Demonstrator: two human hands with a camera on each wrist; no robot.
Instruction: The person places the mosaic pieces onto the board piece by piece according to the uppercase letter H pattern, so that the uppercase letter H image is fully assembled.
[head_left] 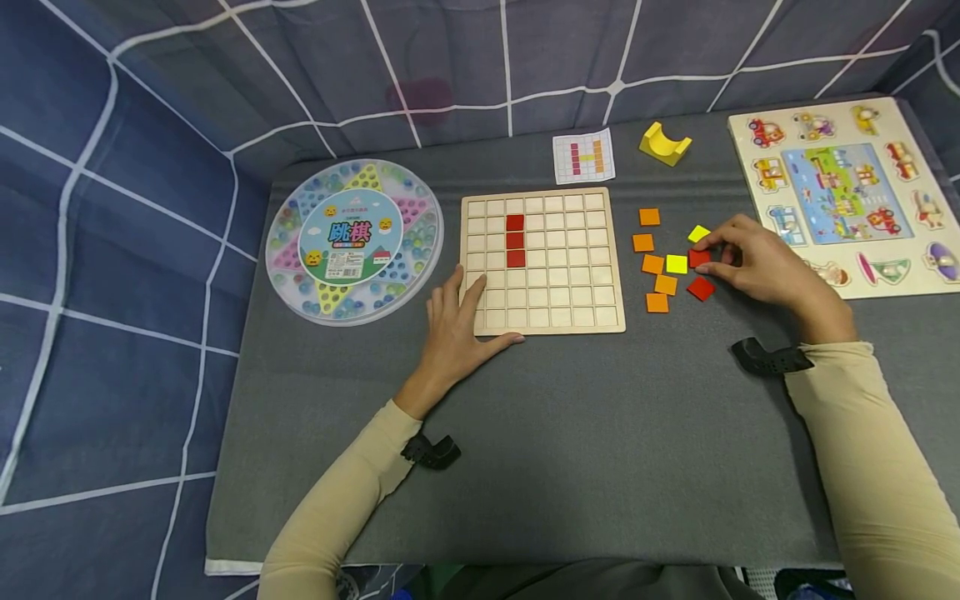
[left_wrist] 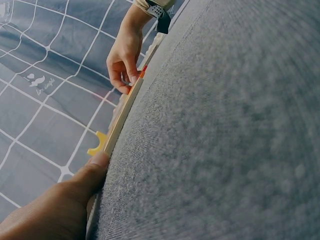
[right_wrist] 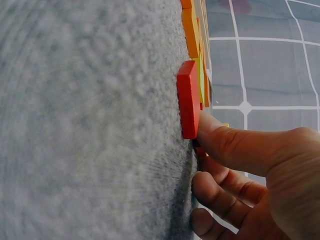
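A wooden grid board (head_left: 542,323) lies in the middle, with three red tiles (head_left: 515,241) stacked in one column. My left hand (head_left: 453,333) rests at its lower left corner, fingers spread along the left side and thumb (left_wrist: 97,162) against the near edge. To the right of the board, my right hand (head_left: 757,262) pinches a red tile (head_left: 699,257) between thumb (right_wrist: 225,140) and index finger. Another red tile (right_wrist: 188,100) lies just nearer to me. Beside these are two yellow tiles (head_left: 677,264) and several orange tiles (head_left: 642,242).
A pattern card (head_left: 583,157) and a yellow curved block (head_left: 664,145) lie behind the board. At the left is a round Chinese checkers box (head_left: 352,242); a wooden picture puzzle (head_left: 832,267) sits at the right. A grid-patterned curtain (head_left: 465,67) hangs along the back.
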